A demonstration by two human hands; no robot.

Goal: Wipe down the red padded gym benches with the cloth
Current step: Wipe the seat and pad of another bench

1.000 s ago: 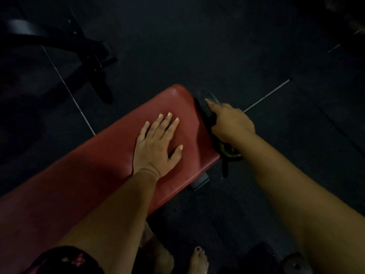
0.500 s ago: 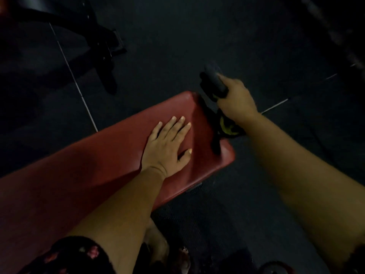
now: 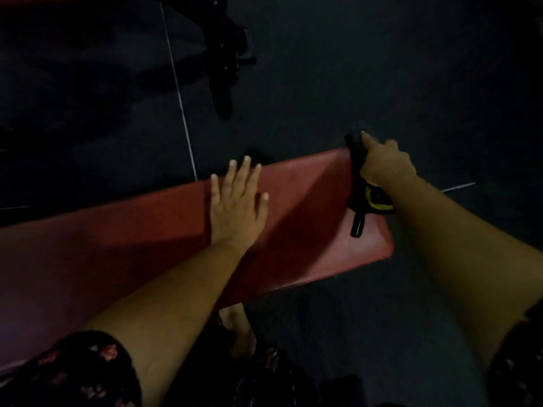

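Note:
A red padded bench (image 3: 141, 248) runs from the lower left to the centre right of the view. My left hand (image 3: 236, 201) lies flat on its top near the far edge, fingers spread, holding nothing. My right hand (image 3: 385, 165) is closed on a black cloth with a yellow patch (image 3: 367, 198), pressed against the bench's right end at its far corner. A black strap of the cloth hangs down over the red pad.
The floor is dark rubber matting with thin white lines (image 3: 179, 92). The black metal leg of another piece of gym equipment (image 3: 226, 63) stands at the top centre. My bare feet (image 3: 238, 333) are under the bench's near edge.
My right hand has carried the cloth from beyond the bench's end onto its far right corner. My left hand has slid toward the far edge. The view has shifted, so the bench lies more level.

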